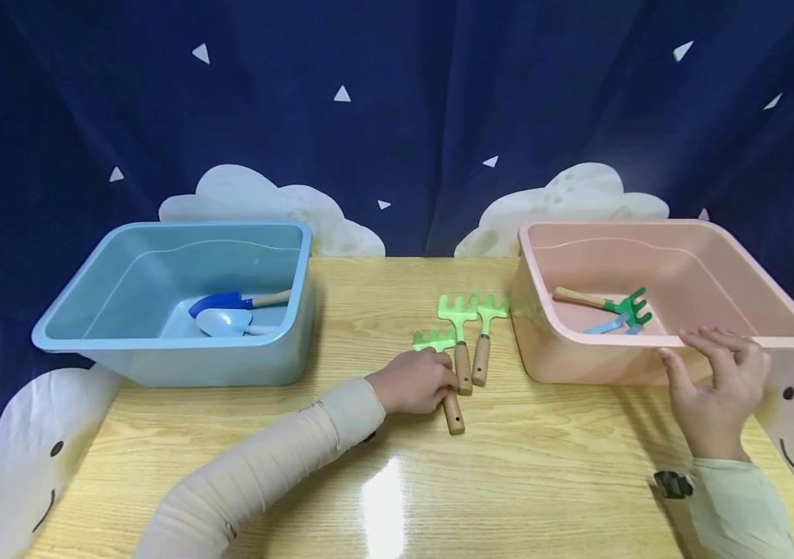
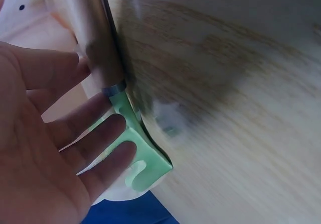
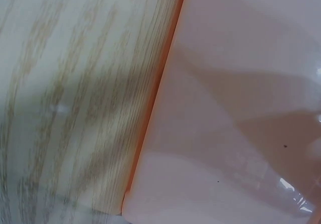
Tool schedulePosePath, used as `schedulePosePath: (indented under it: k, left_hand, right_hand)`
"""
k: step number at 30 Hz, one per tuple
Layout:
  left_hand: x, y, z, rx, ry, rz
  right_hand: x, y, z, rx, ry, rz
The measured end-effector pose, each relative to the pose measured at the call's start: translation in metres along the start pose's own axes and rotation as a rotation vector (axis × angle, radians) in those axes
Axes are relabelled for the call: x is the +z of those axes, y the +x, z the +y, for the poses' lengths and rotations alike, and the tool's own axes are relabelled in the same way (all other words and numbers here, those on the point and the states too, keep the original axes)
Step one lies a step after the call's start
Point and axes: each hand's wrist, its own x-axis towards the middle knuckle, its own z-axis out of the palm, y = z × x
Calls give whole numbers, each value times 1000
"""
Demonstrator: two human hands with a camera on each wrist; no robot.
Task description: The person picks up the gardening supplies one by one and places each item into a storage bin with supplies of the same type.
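My left hand [image 1: 416, 382] is at a light-green hand rake [image 1: 433, 339] with a wooden handle, lying on the table. In the left wrist view its fingers [image 2: 103, 131] are loosely extended beside the rake's metal collar and green head [image 2: 145, 156], with the thumb near the wooden handle [image 2: 95, 33]. Two more light-green rakes, a middle one [image 1: 462, 341] and a right one [image 1: 483, 349], lie alongside. My right hand [image 1: 718, 392] rests its loosely bent fingers at the front rim of the pink bin [image 1: 599, 359]; the right wrist view shows only the bin's wall and the table.
The pink bin holds a dark-green rake [image 1: 630, 305] with a wooden handle and a light-blue tool [image 1: 608, 324]. At the left, a blue bin [image 1: 194, 361] contains a dark-blue trowel [image 1: 218, 303] and a light-blue scoop [image 1: 224, 321]. A navy curtain [image 1: 410, 116] hangs behind the wooden table [image 1: 543, 466].
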Motion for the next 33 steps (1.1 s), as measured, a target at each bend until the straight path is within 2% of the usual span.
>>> schedulePosePath:
  k: [12,15,21,24,29,31,33]
  left_hand:
    - [1,-4,-8,42,-92,13]
    - [0,-7,-14,36,-105,18]
    - [3,-12,-31,14,-142,71]
    - [5,-14,-36,-66,-142,78]
    - [7,-18,-34,-288,-173,11]
    - [8,-19,-33,-337,-190,-20]
    - [8,-20,-33,-356,-190,-43]
  right_hand:
    - [2,1,-1,-4,-3,-6]
    - [2,1,-1,-2,2,-3]
    - [3,0,-1,7,12,-1]
    - [2,0,-1,5,9,-8]
    - [1,1,-2,7,10,-11]
    - [0,1,-3,12,13,-8]
    - [1,2,-3,17,20,2]
